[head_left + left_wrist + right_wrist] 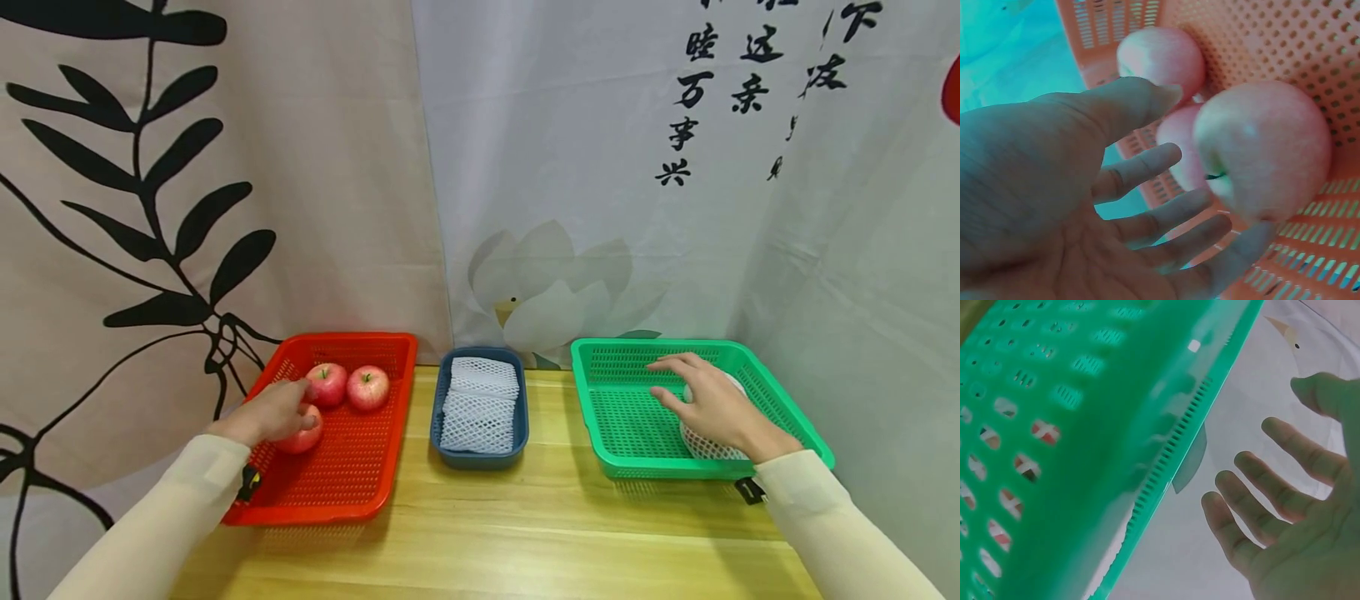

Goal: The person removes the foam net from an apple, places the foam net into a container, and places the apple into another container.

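Note:
My left hand (pixel 273 412) reaches into the red basket (pixel 337 504) with its fingers loosely spread. Three red apples lie there: one (pixel 302 433) by my left hand, a second (pixel 327 385) behind it, a third (pixel 368 388) to the right. In the left wrist view, the nearest apple (pixel 1266 150) sits just past the fingertips, not gripped. Over the green basket (pixel 622 461), my right hand (pixel 708 400) hovers with spread fingers and holds nothing. Beneath it rests a rounded thing in white foam netting (pixel 705 447), partly hidden by the hand.
Between the two baskets stands a small blue-grey basket (pixel 480 459) with white foam net sleeves (pixel 480 408) stacked in it. All stand on a wooden table (pixel 517 533). Printed cloth curtains (pixel 525 167) close off the back and sides.

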Tool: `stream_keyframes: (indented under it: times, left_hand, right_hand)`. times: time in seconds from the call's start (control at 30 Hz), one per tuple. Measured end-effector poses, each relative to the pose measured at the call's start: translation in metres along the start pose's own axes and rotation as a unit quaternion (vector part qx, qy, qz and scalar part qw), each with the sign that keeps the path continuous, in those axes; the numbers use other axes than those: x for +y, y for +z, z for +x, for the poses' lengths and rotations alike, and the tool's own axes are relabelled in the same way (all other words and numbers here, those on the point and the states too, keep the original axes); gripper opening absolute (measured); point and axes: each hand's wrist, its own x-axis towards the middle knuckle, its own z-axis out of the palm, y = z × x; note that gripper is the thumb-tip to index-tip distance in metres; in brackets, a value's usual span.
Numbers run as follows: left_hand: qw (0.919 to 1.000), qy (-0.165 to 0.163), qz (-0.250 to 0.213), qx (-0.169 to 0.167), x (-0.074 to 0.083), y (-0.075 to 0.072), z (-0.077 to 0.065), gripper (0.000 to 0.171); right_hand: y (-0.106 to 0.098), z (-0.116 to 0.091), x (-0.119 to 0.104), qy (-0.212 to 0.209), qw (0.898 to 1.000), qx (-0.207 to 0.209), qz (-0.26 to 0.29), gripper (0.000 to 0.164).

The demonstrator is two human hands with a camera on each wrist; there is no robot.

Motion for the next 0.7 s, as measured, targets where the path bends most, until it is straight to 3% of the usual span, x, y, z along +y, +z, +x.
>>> stream_keyframes:
  times: [0.3, 0.47, 0.7]
  left_hand:
    - [0.9979, 0.006, 0.007, 0.064, 0.028, -0.002, -0.011, 0.076]
    - [0.9945, 0.013, -0.019, 0.102, 0.052, -0.001, -0.018, 0.062]
    - [0.9846, 0.064, -0.039, 0.158, 0.084, 0.01, -0.021, 0.055]
  right_hand:
    - [-0.005, 0.001, 0.003, 0.006, 1.0, -0.005, 0.014, 0.044]
    - [-0.008, 0.002, 0.006, 0.006, 1.0, -0.001, 0.018, 0.044]
    - [-0.012, 0.004, 0.013, 0.02, 0.999, -0.009, 0.023, 0.046]
